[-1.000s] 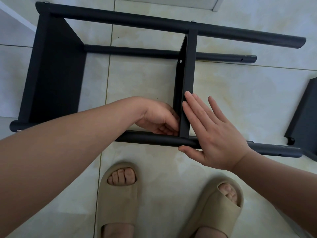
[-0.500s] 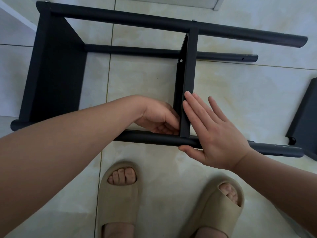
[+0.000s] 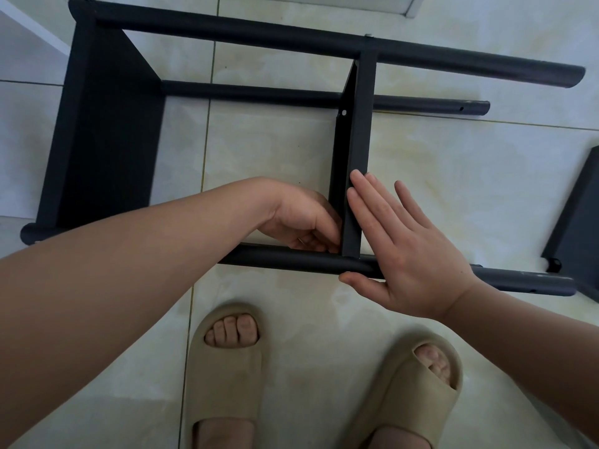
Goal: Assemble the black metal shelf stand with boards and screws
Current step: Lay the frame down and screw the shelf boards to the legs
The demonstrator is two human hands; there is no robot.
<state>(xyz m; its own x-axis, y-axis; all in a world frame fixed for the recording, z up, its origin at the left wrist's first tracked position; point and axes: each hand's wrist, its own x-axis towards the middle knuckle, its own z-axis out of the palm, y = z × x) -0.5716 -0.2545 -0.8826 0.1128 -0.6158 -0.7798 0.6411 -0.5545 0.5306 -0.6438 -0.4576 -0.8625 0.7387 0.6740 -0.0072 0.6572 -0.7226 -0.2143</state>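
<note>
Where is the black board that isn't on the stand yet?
In the head view, the loose board sits on the floor at the far right edge, beside the right end of the near tube.

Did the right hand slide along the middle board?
No. The right hand stays flat against the middle board, fingers pointing up from the near pole, right where it was a second ago.

I read no text, label, brand or number from here — the black shelf stand (image 3: 291, 37), the loose board (image 3: 580, 222) at right and the beige slippers (image 3: 227, 367) all show plain, unmarked surfaces.
</note>
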